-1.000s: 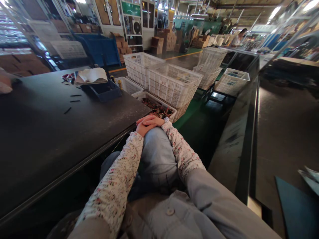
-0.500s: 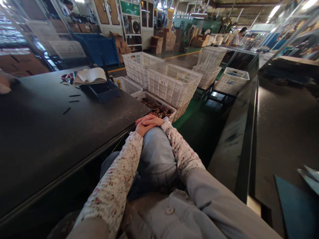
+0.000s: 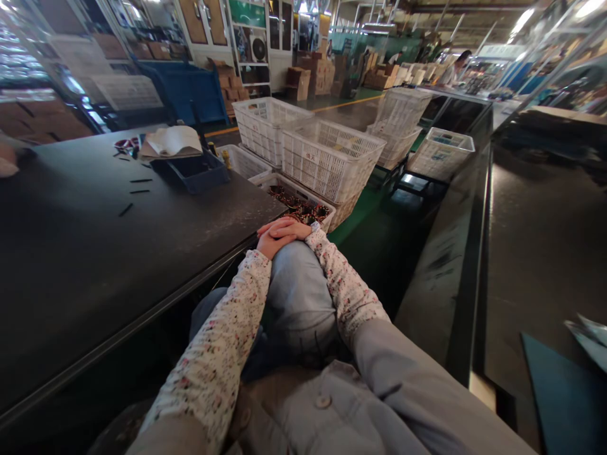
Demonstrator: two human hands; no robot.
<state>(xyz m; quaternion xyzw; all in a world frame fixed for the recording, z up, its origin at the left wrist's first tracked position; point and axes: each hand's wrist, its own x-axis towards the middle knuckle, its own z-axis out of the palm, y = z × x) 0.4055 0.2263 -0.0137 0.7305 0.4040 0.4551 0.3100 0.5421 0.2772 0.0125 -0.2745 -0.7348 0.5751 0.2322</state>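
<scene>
Head view: the wearer's left hand [image 3: 271, 244] and right hand [image 3: 294, 230] lie folded together on the knee [image 3: 300, 278]; no object shows in them, and how tightly the fingers close cannot be told. Just beyond the knee, a low white crate [image 3: 330, 218] holds dark wired parts [image 3: 303, 206]. These look fairly heavy and stiff, their loose leads likely to snag, so best held by the bodies. Left of the knee stands a black table [image 3: 142, 259] with a blue bin [image 3: 203, 180].
</scene>
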